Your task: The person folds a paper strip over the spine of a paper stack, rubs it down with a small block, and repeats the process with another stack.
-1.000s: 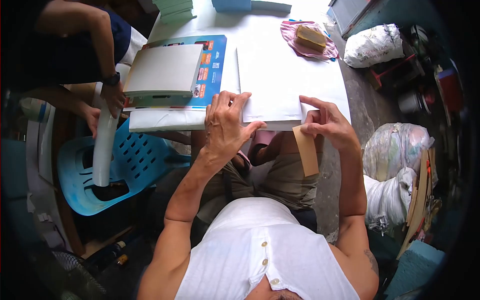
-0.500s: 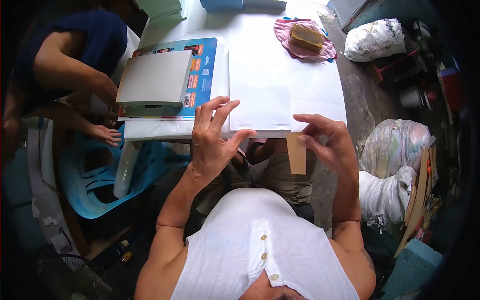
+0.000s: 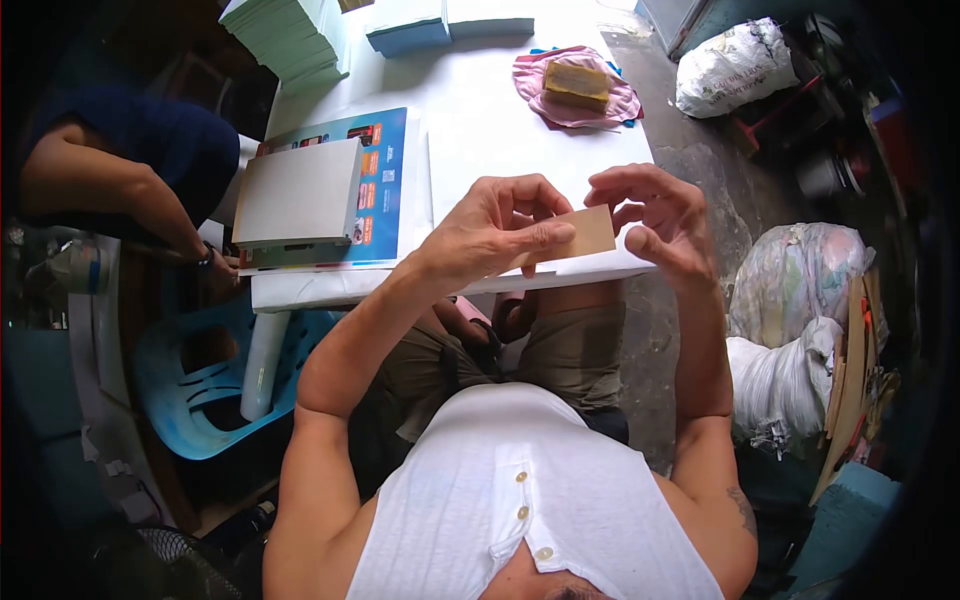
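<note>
A small tan strip of stiff paper or card (image 3: 590, 233) lies nearly level over the front edge of the white-covered table (image 3: 470, 140). My left hand (image 3: 503, 228) pinches its left end between thumb and fingers. Just past its right end is my right hand (image 3: 668, 215), fingers curved and thumb apart, its fingertips close to the strip's upper corner. White paper on the table is partly hidden behind both hands.
A thick paper stack (image 3: 300, 190) rests on a blue printed sheet (image 3: 392, 190). Farther back are a pink cloth (image 3: 530, 85) with a yellowish-brown block (image 3: 577, 85), and green paper stacks (image 3: 295, 45). A person (image 3: 120, 180) sits left, beside a blue plastic chair (image 3: 170, 400). Bags (image 3: 735, 70) stand right.
The strip has passed from my right hand to my left and turned from upright to nearly level. My right hand has let go. The other person's hand has moved to the table's left edge.
</note>
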Demonstrator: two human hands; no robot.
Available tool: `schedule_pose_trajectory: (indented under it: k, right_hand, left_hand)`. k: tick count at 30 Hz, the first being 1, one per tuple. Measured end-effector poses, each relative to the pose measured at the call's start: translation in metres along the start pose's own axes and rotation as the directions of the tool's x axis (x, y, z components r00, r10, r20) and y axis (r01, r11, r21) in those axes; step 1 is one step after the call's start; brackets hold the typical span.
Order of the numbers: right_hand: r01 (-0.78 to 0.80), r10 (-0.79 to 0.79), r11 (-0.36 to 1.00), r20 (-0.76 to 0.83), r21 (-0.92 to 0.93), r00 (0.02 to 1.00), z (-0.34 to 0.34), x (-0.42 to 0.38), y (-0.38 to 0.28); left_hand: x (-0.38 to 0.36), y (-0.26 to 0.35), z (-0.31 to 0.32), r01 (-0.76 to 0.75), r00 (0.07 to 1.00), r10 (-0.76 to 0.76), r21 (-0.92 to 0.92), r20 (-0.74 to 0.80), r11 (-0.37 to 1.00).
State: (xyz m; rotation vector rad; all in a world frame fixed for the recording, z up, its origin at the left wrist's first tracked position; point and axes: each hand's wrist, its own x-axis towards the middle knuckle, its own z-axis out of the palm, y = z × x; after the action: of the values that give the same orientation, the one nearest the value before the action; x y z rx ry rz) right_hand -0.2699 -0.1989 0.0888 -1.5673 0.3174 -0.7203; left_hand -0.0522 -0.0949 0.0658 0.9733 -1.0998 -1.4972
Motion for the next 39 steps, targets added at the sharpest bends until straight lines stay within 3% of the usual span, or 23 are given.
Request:
schedule_pose_trajectory:
  k: [1,4,6,8,10,15,18,19,23,24,27,28,31,34,39]
  right_hand:
    - [-0.044,0.048,0.996,-0.057,0.072,0.997,-0.002,0.002,0.009]
    - [-0.174,0.175,0.984,-0.044,0.032,0.984,-0.018,0.01,0.028]
    - [-0.142,0.137,0.989,-0.117,-0.038,0.984,-0.024,0.021,0.035]
    - [-0.126,0.117,0.991,-0.201,-0.035,0.973,-0.042,0.035,0.05]
    - [-0.121,0.07,0.984,-0.336,-0.133,0.939,-0.06,0.053,0.061]
    - [-0.193,0.085,0.961,-0.452,-0.198,0.888,-0.093,0.1,0.088]
    - [-0.353,0.167,0.91,-0.588,-0.218,0.792,-0.102,0.122,0.105]
    - [-0.362,0.198,0.914,-0.578,-0.183,0.792,-0.106,0.126,0.112]
    - [-0.345,0.198,0.929,-0.606,-0.134,0.77,-0.104,0.122,0.126]
    - [-0.344,0.201,0.931,-0.612,-0.123,0.765,-0.105,0.123,0.127]
    - [-0.34,0.209,0.935,-0.619,-0.1,0.757,-0.108,0.119,0.134]
    - [-0.332,0.201,0.937,-0.614,-0.106,0.763,-0.109,0.119,0.137]
    - [-0.295,0.16,0.947,-0.608,-0.129,0.778,-0.108,0.117,0.14]
    - [-0.285,0.148,0.95,-0.621,-0.126,0.769,-0.105,0.116,0.14]
    - [-0.251,0.158,0.965,-0.61,-0.07,0.776,-0.1,0.113,0.133]
  left_hand:
    - [0.008,0.005,0.0,0.005,1.0,-0.002,0.085,-0.028,0.996]
    - [0.035,0.009,-0.013,-0.033,0.999,0.038,0.331,-0.009,0.943]
    - [0.053,0.014,-0.019,-0.007,0.999,0.026,0.514,-0.03,0.858]
    - [0.07,0.015,-0.035,-0.056,0.994,0.108,0.681,-0.034,0.73]
    - [0.092,0.023,-0.057,-0.048,0.989,0.125,0.644,-0.075,0.763]
    - [0.145,0.031,-0.09,0.052,0.936,0.22,0.725,-0.275,0.686]
    - [0.179,0.014,-0.116,0.063,0.859,0.417,0.868,-0.298,0.492]
    - [0.179,0.014,-0.112,0.119,0.805,0.493,0.904,-0.33,0.411]
    - [0.171,0.003,-0.098,0.146,0.653,0.73,0.98,-0.201,0.139]
    - [0.167,-0.001,-0.092,0.14,0.671,0.727,0.988,-0.144,0.066]
    - [0.163,-0.016,-0.078,-0.11,0.69,0.712,0.991,0.131,-0.076]
    - [0.162,-0.02,-0.07,-0.133,0.759,0.63,0.986,0.165,-0.099]
    - [0.164,-0.033,-0.062,-0.255,0.829,0.481,0.958,0.286,-0.13]
    - [0.168,-0.044,-0.055,-0.248,0.887,0.396,0.968,0.24,-0.031]
    - [0.171,-0.053,-0.053,-0.238,0.893,0.377,0.969,0.247,-0.07]
